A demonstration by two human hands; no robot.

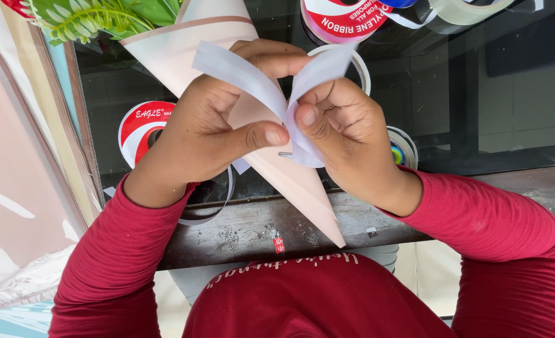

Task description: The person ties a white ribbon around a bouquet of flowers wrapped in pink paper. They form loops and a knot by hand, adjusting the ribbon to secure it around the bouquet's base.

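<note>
Both hands, left hand (205, 134) and right hand (343, 128), pinch white ribbon (252, 81) against the paper cone (290, 178)

Looks like a florist's or gift-wrapping workbench. Dark glass counter (477, 94) with a worn wooden edge beneath the hands; ribbon spools, one red-and-white (141, 128) just left of the left hand (205, 134), another (343, 19) above the right hand (346, 134); green foliage (89, 19) up left; stacked wrapping sheets (20, 188) far left.
</note>
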